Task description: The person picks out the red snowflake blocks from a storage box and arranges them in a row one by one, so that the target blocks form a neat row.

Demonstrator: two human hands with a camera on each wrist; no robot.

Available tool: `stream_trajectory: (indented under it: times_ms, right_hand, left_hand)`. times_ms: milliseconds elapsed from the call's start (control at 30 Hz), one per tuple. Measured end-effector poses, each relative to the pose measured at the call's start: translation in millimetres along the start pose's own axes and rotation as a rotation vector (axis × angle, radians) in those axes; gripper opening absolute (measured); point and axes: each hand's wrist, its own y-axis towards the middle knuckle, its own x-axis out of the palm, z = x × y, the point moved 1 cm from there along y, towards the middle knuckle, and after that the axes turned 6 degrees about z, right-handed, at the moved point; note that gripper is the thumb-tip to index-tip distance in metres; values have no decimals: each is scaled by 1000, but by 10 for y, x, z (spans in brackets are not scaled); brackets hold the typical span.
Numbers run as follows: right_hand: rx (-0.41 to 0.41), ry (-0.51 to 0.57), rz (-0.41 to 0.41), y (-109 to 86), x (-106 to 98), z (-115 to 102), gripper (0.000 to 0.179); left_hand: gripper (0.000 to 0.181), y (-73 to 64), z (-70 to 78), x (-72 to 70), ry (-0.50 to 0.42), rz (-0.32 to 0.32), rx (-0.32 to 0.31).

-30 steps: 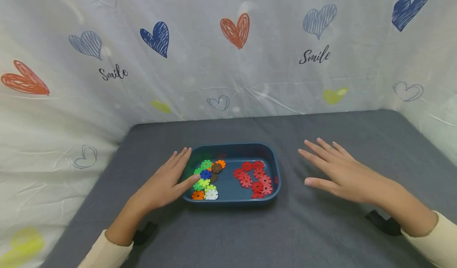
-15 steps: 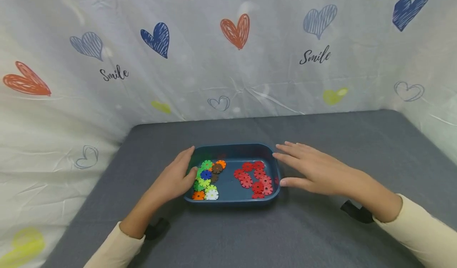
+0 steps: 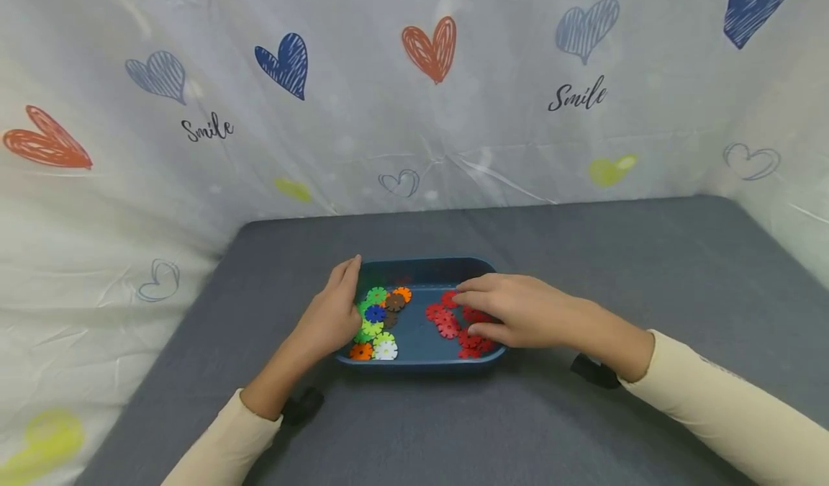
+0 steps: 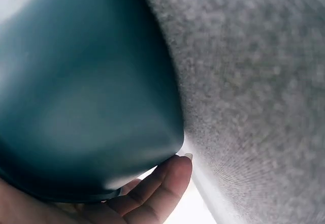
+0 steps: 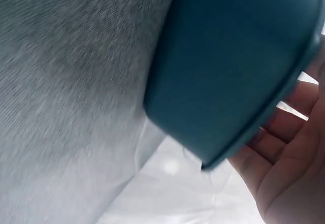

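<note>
A dark blue rectangular tray stands on the grey cloth. Notched plastic discs lie in it in two groups: green, blue, brown, orange and white discs at the left, red discs at the right. My left hand grips the tray's left side, thumb over the rim; in the left wrist view its fingers curl along the outer wall. Over the right rim reaches my right hand, fingers loosely bent above the red discs, covering some. Whether its fingertips touch them cannot be told. The right wrist view shows the palm beside the rim.
A grey cloth-covered table surrounds the tray. Behind and at both sides hangs a pale curtain printed with hearts. Dark camera straps sit at the wrists.
My right hand has moved left from beside the tray to over the red discs. The left hand has shifted slightly right and closed onto the tray's left side. The discs stay put.
</note>
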Motion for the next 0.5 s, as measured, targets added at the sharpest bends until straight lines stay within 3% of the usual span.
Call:
stream_trajectory:
  times_ms: [300, 500]
  right_hand:
    - [48, 7, -174, 257, 155, -31, 51]
    - [126, -46, -274, 350, 218, -40, 71]
  left_hand:
    - [75, -1, 3, 22, -4, 1, -14]
    - [73, -3, 8, 21, 13, 14, 6]
